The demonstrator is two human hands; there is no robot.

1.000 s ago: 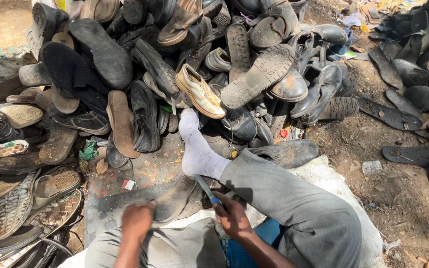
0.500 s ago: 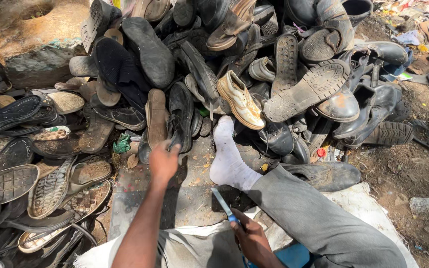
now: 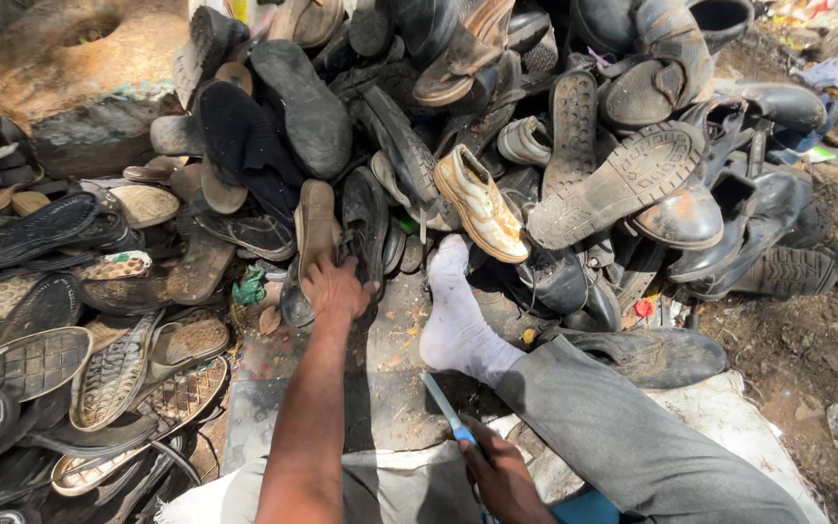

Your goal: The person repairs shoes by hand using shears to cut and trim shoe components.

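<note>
Head view, looking down over the person's lap. Left hand (image 3: 334, 289) reaches forward to the near edge of the shoe pile (image 3: 497, 116), fingers curled shut around a dark shoe (image 3: 366, 228) that lies sole-side down between a brown sole (image 3: 316, 225) and the socked foot (image 3: 458, 320). The shoe sits at the front of the heap, nearest the sitter, so the arm gets to it without leaning.

Right hand (image 3: 501, 475) stays low by the lap, fingers closed on the handle of a knife (image 3: 446, 408); the pale blue blade points up and away toward the foot, clear of the other arm. Handle mostly hidden in the fist.

Grey-trousered leg (image 3: 632, 437) stretches out over a flat slab (image 3: 390, 388), sock heel resting on it, toes against the heap.

Left of the slab, cut soles (image 3: 109, 374) lie apart from whole shoes, tread up, overlapping in a loose fan. A tan shoe (image 3: 482, 204) stands out, tilted on the pile just beyond the toes; a big lugged boot sole (image 3: 623, 184) faces the camera to its right.

Packaging: small red scrap (image 3: 643, 309) among the boots, a green crumpled bit (image 3: 249, 288) by the soles, pale litter (image 3: 826, 73) at the far right on bare dirt. No print is legible
</note>
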